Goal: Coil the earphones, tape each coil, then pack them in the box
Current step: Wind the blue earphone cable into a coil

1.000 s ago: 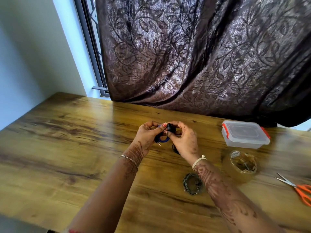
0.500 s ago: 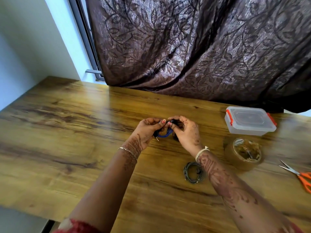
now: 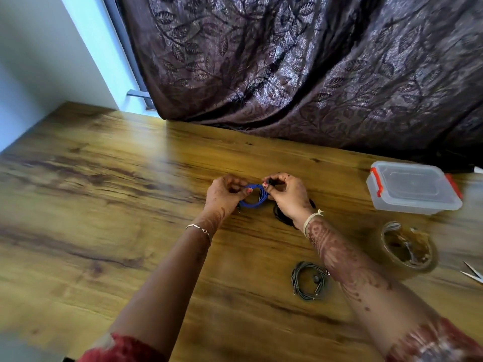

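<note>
- Blue coil (image 3: 251, 205) of earphone cord sits between both hands, over the middle of a wooden table (image 3: 130, 205).
- Left hand (image 3: 224, 194) pinches the coil's left side, thumb and curled fingers closed on the cord.
- Right hand (image 3: 287, 197) pinches the coil's right side in the same way. A small dark piece shows at its fingertips, too small to identify.
- Both hands are close together, joined only by the coil.
- Black coil (image 3: 279, 216) lies on the table, partly hidden under the right wrist.
- Grey coil (image 3: 308, 280) lies nearer the person, just beside the right forearm.
- Tape roll (image 3: 407, 246) lies flat on the table, right of that forearm.
- Clear box (image 3: 413, 189) with orange clips stands beyond the tape, lid on, near the table's far right.
- Scissors (image 3: 473, 274) show only their blade tips at the right edge.
- Dark leaf-patterned curtain (image 3: 300, 74) hangs behind the table.
</note>
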